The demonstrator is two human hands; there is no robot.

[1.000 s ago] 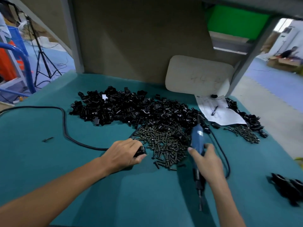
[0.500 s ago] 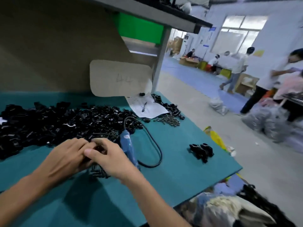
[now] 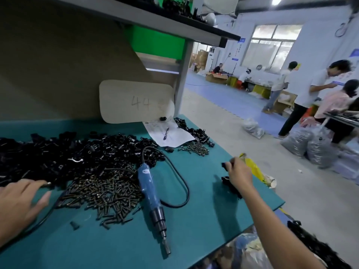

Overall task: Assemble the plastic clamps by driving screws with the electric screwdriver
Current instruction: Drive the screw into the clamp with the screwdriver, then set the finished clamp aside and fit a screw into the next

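The blue electric screwdriver lies loose on the teal mat, bit pointing toward me. To its left spreads a pile of dark screws, and behind that a big heap of black plastic clamp parts. My right hand is stretched out to the mat's right edge, pinching a black clamp just above a few other black clamps. My left hand rests at the left with fingers spread, touching the screw pile's edge and the black cable.
The screwdriver's black cable loops right of the tool. A paper sheet with a pen, a small screw pile and a board marked 44 sit at the back. A yellow bag hangs off the table's right edge; people stand beyond.
Both hands were together at the screw pile beside the screwdriver. My right hand has since swung right with a clamp; my left hand has drawn back left. The view has turned further right.
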